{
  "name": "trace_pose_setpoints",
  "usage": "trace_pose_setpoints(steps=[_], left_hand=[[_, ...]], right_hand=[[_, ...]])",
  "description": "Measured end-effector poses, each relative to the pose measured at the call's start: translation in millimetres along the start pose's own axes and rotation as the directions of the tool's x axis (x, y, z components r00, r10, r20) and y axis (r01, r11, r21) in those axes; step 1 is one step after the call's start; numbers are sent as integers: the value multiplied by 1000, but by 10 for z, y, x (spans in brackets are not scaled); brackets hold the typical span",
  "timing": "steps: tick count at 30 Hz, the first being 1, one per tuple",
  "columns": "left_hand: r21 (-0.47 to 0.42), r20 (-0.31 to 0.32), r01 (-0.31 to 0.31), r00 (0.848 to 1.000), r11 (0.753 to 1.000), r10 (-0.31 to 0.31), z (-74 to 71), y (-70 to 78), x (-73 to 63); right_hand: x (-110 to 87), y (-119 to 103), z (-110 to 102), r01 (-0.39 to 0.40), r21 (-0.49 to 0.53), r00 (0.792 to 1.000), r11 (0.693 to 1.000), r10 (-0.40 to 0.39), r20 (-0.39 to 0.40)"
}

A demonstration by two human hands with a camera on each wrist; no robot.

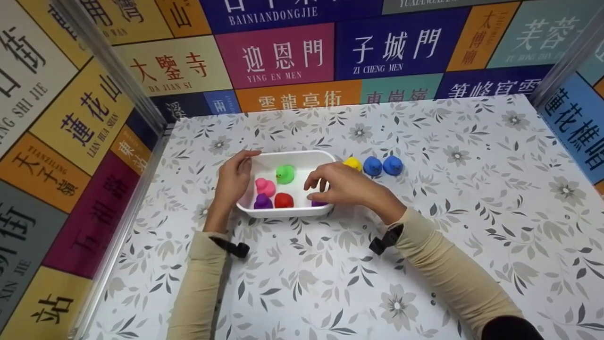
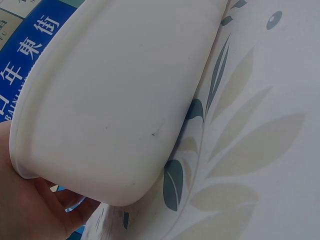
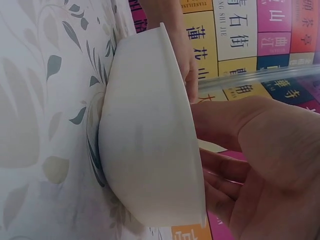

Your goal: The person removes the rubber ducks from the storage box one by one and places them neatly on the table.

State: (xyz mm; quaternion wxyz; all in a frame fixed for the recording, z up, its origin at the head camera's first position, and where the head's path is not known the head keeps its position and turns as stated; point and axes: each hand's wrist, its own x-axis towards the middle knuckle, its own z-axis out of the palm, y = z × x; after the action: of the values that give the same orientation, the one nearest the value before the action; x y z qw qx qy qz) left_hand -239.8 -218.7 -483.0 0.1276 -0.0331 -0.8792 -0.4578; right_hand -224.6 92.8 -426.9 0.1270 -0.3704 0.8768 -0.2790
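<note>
A white plastic tub point(image 1: 292, 212) stands on the table with small toy ducks inside. My left hand point(image 1: 233, 177) grips its left end, fingers curled at the rim; the left wrist view shows that hand point(image 2: 35, 205) against the tub's corner. Over the right end reaches my right hand point(image 1: 342, 184), fingers parted and loosely bent, nothing visible between them. Below its thumb lies a purple duck point(image 1: 319, 203), partly hidden by hand and rim. Elsewhere inside are a green duck point(image 1: 285, 174), a pink duck point(image 1: 265, 187), another purple duck point(image 1: 263, 201) and a red duck point(image 1: 284, 200).
Right of the tub, a yellow duck point(image 1: 353, 163), partly behind my right hand, and two blue ducks point(image 1: 373, 165) stand in a row. The table point(image 1: 306, 274) has a leaf-patterned cover. Panels with printed signs point(image 1: 283, 54) close off the back and both sides.
</note>
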Motion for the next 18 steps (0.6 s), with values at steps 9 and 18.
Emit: trace_pose_setpoints(steps=[9, 18], left_hand=[[-8, 1, 1, 1000, 1000, -1, -6, -10, -5], [0, 11, 7, 1000, 1000, -7, -6, -11, 13]], right_hand=[[64, -88, -36, -23, -89, 995, 996, 31, 93], [128, -118, 20, -32, -140, 991, 990, 49, 123]])
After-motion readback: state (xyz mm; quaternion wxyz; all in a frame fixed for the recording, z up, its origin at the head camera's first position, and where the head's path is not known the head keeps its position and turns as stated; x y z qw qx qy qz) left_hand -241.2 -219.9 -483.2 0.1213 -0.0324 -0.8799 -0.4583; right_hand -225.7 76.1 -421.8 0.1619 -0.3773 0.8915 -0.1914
